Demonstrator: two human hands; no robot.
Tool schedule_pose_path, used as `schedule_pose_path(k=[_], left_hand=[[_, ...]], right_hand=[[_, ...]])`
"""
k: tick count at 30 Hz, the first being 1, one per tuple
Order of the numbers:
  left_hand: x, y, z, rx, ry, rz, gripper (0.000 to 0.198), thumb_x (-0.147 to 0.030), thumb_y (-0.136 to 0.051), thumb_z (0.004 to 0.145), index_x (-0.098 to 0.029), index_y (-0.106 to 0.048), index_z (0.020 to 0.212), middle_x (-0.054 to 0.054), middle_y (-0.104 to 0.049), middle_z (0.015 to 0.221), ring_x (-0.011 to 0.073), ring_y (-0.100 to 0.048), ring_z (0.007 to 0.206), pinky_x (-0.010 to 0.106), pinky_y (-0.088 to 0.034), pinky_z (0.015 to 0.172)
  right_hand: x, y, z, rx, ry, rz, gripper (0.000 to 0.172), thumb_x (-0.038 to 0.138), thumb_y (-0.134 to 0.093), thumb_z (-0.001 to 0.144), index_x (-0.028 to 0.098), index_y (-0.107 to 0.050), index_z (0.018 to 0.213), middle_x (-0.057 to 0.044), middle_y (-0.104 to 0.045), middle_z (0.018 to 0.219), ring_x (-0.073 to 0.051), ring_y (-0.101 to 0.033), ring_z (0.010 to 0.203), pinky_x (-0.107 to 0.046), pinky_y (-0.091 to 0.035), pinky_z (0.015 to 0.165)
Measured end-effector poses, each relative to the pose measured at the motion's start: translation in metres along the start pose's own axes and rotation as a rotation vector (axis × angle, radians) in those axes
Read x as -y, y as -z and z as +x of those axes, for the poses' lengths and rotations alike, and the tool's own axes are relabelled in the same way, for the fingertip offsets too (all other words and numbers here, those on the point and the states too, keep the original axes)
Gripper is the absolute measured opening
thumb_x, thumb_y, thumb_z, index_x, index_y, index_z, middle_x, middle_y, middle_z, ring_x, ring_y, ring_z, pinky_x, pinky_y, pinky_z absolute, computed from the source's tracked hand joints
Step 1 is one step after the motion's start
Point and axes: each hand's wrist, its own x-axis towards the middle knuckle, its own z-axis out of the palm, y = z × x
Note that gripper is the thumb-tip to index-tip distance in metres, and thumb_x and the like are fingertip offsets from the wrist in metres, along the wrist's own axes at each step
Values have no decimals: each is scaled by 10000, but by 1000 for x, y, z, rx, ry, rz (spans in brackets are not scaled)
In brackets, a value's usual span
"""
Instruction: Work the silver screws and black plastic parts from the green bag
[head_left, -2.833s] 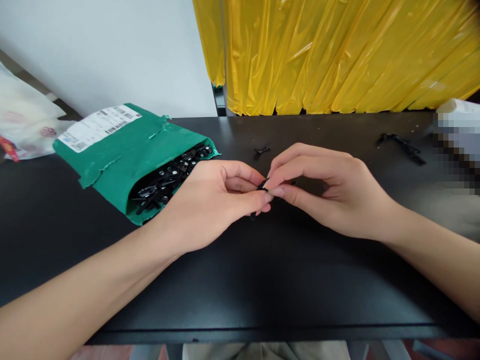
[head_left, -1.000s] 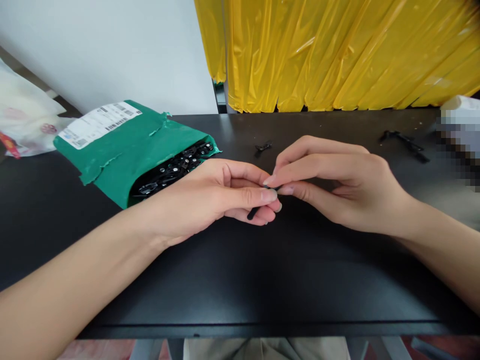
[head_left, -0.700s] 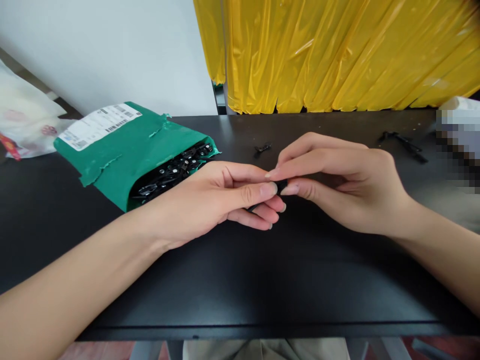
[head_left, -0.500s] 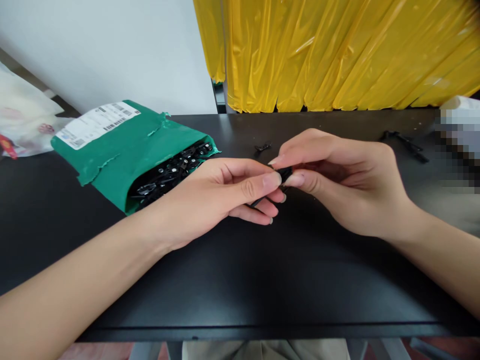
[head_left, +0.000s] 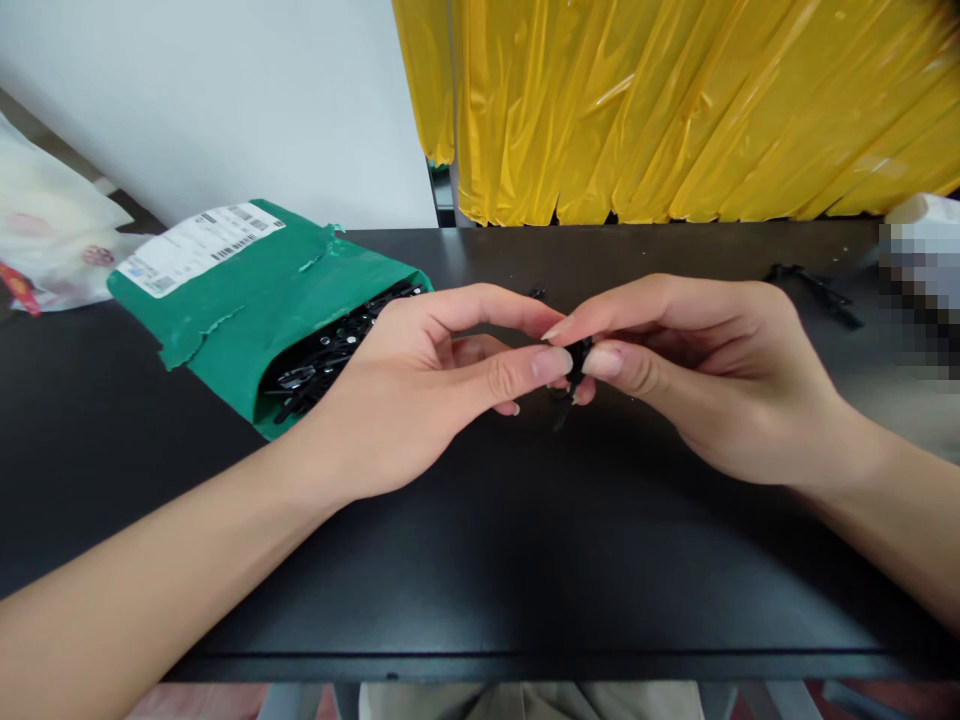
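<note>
Between the fingertips of both hands is a small black piece (head_left: 577,358), mostly covered, with a thin end hanging below. My left hand (head_left: 450,370) pinches it from the left with thumb and forefinger. From the right, the thumb and forefinger of my right hand (head_left: 697,370) close on the same piece, and the fingertips of the two hands almost meet. Left of my left hand lies a torn-open green mailer bag (head_left: 285,290), its mouth full of black pieces (head_left: 322,355) with shiny round spots. Just behind the hands, another small black piece (head_left: 537,293) shows partly.
Several black pieces (head_left: 817,292) lie in a row on the dark table (head_left: 480,560) at the right. A whitish plastic bag (head_left: 60,230) is at the far left. A yellow plastic curtain (head_left: 637,110) hangs behind the table, and a blurred-out object (head_left: 922,270) stands at the right edge.
The black piece has turned between the fingers; its thin end now points down towards me. My left middle fingers have curled inward, and both hands have shifted slightly right.
</note>
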Motion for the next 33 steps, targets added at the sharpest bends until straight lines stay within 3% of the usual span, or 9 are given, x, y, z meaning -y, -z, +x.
schedule_pose_path(k=[4, 10, 15, 21, 25, 27, 33], left_hand=[[-4, -4, 0, 5, -105, 58, 106, -183, -949, 905, -270, -894, 932, -19, -825, 950, 106, -766, 830, 143, -597, 660], [-7, -12, -1, -2, -203, 1, 202, -38, -953, 852, -192, -831, 804, -36, -765, 885, 49, -750, 765, 95, -596, 676], [-7, -10, -1, 75, -145, -115, 178, -40, -941, 866, -167, -819, 835, -36, -744, 856, 80, -784, 728, 154, -662, 724], [-4, -3, -2, 245, -26, -208, 99, -124, -884, 959, -188, -812, 937, -4, -790, 845, 195, -850, 810, 307, -711, 802], [-5, -1, -3, 205, 28, -178, 111, -128, -896, 949, -203, -815, 940, -1, -816, 878, 201, -857, 858, 327, -705, 886], [-6, -2, -4, 182, 31, -148, 124, -126, -906, 938, -213, -823, 971, -1, -833, 877, 193, -855, 858, 302, -696, 870], [-10, -5, -4, 89, -36, 44, 107, -231, -929, 933, -220, -823, 925, 13, -843, 855, 199, -834, 806, 298, -681, 764]], right_hand=[[-1, 1, 3, 13, -35, 111, 151, 134, -784, 1047, 212, -853, 1156, 72, -847, 1042, -14, -767, 884, -110, -661, 826], [-3, -2, 6, 59, -52, 249, 190, 96, -765, 1042, 204, -874, 1155, 27, -835, 986, -55, -757, 894, -146, -655, 800], [-11, -1, -1, 173, -124, 417, 178, 173, -665, 1121, 222, -808, 1215, -10, -768, 1034, -109, -755, 933, -269, -681, 864], [-10, -6, 3, 210, -118, 481, 106, 247, -688, 1118, 186, -764, 1158, -11, -712, 972, -112, -728, 880, -269, -688, 756], [-10, -13, 15, 192, -79, 337, 377, 519, -764, 1052, 199, -757, 1251, -40, -722, 977, -166, -740, 915, -302, -680, 733], [-11, -15, 19, 189, -71, 310, 440, 569, -760, 1041, 205, -755, 1286, -50, -732, 986, -181, -745, 936, -317, -684, 736], [-13, -10, 13, 165, -76, 322, 352, 495, -775, 1047, 208, -786, 1250, -44, -745, 953, -170, -750, 888, -278, -673, 667]])
